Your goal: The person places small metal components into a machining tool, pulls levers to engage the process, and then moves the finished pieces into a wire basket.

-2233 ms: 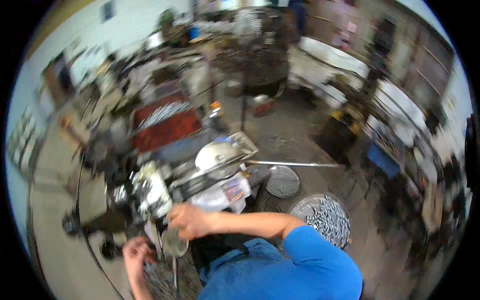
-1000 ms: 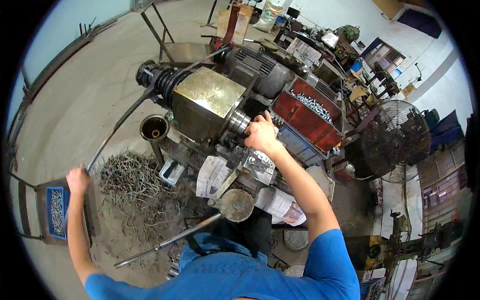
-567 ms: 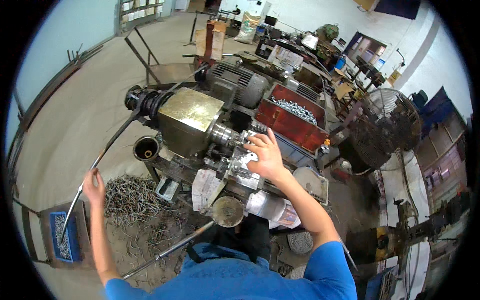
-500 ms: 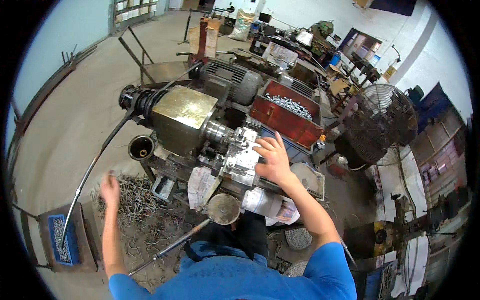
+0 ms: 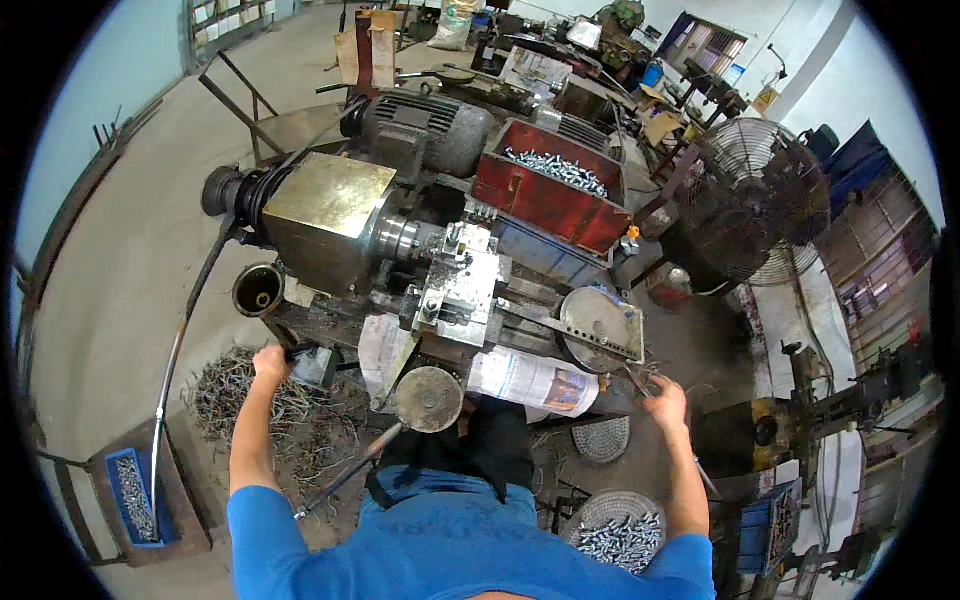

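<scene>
In front of me is a lathe-like machine with a brass-topped headstock [image 5: 325, 192] and a bright metal slide block [image 5: 460, 285]. My left hand [image 5: 270, 363] is closed on a dark handle [image 5: 294, 352] beside a small grey metal box [image 5: 316, 368], left of the slide. My right hand [image 5: 666, 403] is at the machine's right end, its fingers curled around a thin, dark metal piece [image 5: 637, 380] whose kind I cannot make out. Close by it are a perforated flat bar [image 5: 585, 332] and a round metal plate [image 5: 592, 315].
A red bin [image 5: 545, 210] of small metal parts stands behind the slide. Metal shavings [image 5: 235, 395] lie at left, near a blue tray [image 5: 125, 485] of parts. By my right arm is a basket [image 5: 590, 512] of shiny parts. A large fan [image 5: 755, 200] stands at right.
My right hand has left the slide block and moved right and nearer, to the machine's end. My left hand has moved right from above the shavings and closed on the handle.
</scene>
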A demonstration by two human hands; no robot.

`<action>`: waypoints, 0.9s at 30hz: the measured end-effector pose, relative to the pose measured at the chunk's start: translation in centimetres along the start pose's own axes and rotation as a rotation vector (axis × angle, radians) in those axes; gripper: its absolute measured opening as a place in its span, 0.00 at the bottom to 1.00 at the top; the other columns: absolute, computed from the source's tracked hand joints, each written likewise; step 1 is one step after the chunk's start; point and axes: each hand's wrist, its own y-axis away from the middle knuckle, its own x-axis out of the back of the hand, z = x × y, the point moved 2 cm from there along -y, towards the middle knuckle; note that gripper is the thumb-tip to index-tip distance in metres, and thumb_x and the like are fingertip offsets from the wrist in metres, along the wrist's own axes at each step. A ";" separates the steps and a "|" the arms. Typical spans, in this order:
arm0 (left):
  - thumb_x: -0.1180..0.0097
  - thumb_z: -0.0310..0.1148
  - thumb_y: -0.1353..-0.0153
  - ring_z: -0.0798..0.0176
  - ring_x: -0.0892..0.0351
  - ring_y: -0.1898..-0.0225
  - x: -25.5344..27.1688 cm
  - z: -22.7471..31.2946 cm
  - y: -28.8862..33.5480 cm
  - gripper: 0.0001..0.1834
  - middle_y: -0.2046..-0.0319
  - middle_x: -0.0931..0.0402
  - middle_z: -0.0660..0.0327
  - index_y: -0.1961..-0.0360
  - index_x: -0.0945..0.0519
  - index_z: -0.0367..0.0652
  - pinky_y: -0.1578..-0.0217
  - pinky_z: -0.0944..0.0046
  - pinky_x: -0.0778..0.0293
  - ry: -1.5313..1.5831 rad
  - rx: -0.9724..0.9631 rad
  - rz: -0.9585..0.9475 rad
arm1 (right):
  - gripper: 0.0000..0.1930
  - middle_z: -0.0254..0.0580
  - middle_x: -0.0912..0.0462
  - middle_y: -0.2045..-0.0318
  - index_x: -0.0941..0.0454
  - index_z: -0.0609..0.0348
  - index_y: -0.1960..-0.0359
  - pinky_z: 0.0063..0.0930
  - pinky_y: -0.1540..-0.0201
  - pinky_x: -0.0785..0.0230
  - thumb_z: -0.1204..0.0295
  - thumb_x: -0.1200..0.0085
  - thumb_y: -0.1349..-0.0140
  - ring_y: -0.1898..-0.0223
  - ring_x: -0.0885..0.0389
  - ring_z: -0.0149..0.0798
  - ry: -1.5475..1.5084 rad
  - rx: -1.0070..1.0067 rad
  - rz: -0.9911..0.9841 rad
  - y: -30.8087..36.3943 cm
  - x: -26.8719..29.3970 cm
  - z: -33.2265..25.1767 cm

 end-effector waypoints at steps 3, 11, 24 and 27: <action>0.41 0.42 0.53 0.50 0.23 0.58 1.6 -0.8 2.5 0.17 0.62 0.22 0.52 0.64 0.21 0.45 0.60 0.53 0.26 0.173 0.105 0.032 | 0.29 0.47 0.22 0.55 0.25 0.49 0.51 0.44 0.44 0.42 0.67 0.43 0.63 0.51 0.26 0.48 0.239 -0.382 -0.190 3.8 -3.9 9.2; 0.43 0.32 0.56 0.48 0.23 0.58 -5.6 -11.0 8.3 0.18 0.63 0.22 0.49 0.60 0.21 0.47 0.56 0.54 0.28 0.317 0.242 0.023 | 0.18 0.54 0.21 0.76 0.28 0.59 0.69 0.44 0.67 0.28 0.68 0.46 0.67 0.72 0.21 0.56 0.248 -0.556 -0.047 13.0 -8.1 10.0; 0.46 0.27 0.60 0.54 0.19 0.69 -8.2 -9.3 7.7 0.16 0.71 0.20 0.50 0.65 0.19 0.40 0.65 0.58 0.25 0.509 0.056 -0.080 | 0.30 0.60 0.21 0.76 0.29 0.64 0.55 0.48 0.67 0.31 0.63 0.47 0.65 0.72 0.23 0.61 -0.150 -0.557 -0.054 20.6 -7.1 -6.3; 0.50 0.24 0.57 0.54 0.19 0.72 -3.6 -4.5 8.5 0.18 0.70 0.20 0.49 0.61 0.20 0.40 0.66 0.59 0.24 0.530 0.018 -0.061 | 0.31 0.62 0.22 0.75 0.30 0.64 0.54 0.49 0.65 0.32 0.62 0.48 0.64 0.70 0.23 0.62 -0.133 -0.648 -0.131 20.4 -6.3 -7.4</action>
